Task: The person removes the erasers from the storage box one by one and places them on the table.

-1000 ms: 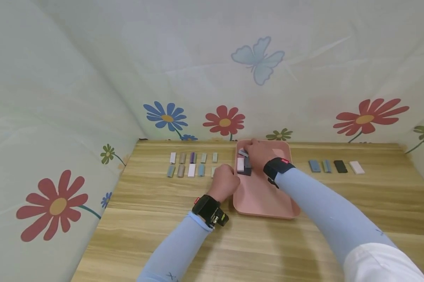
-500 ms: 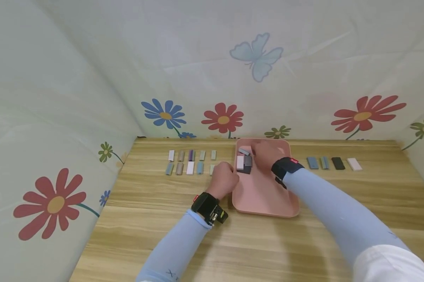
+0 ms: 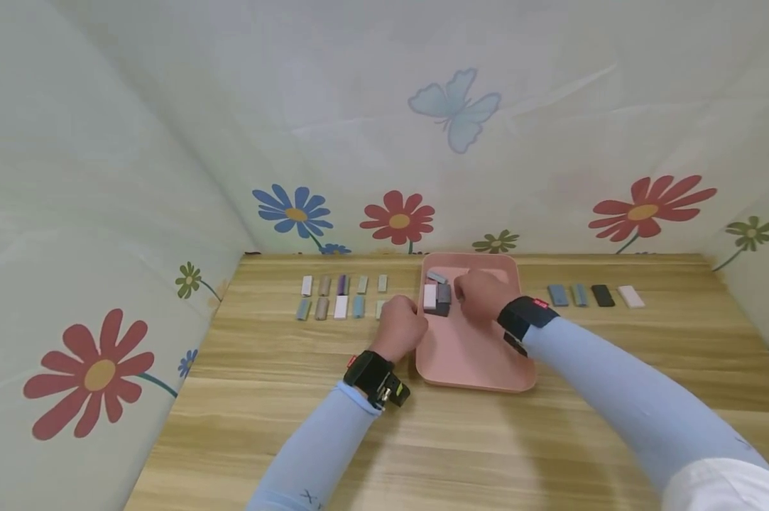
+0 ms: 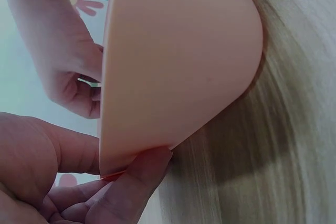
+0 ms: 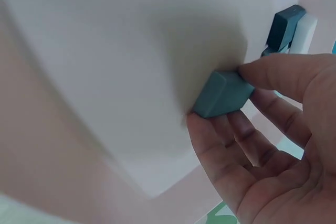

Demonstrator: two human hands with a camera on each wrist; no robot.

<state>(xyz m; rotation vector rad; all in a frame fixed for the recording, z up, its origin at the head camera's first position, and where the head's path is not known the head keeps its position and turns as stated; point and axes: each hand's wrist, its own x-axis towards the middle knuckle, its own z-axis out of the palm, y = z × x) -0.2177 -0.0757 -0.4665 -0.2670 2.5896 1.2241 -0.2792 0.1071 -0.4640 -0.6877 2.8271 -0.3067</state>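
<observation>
My left hand (image 3: 400, 328) pinches the left rim of a pink tray (image 3: 473, 362); in the left wrist view its thumb and fingers (image 4: 134, 184) lie on either side of the tray's edge. Inside the tray, my right hand (image 3: 483, 294) holds a blue-green eraser (image 5: 223, 95) with slanted ends, between thumb and fingertips. That eraser is hidden by the hand in the head view. Left of it in the tray lie a white eraser (image 3: 429, 296), a grey one (image 3: 444, 293), a dark one beneath them and a small blue-grey one (image 3: 437, 277).
On the wooden table (image 3: 422, 447), two rows of small erasers stand left of the tray, among them a white eraser (image 3: 341, 306). Right of it lie a blue eraser (image 3: 557, 295), a blue-green one (image 3: 579, 295), a black one (image 3: 603, 295) and a white one. A flowered curtain hangs behind.
My right hand has drawn away from the erasers in the tray's far left, moving right and slightly nearer. My left hand has stayed on the rim.
</observation>
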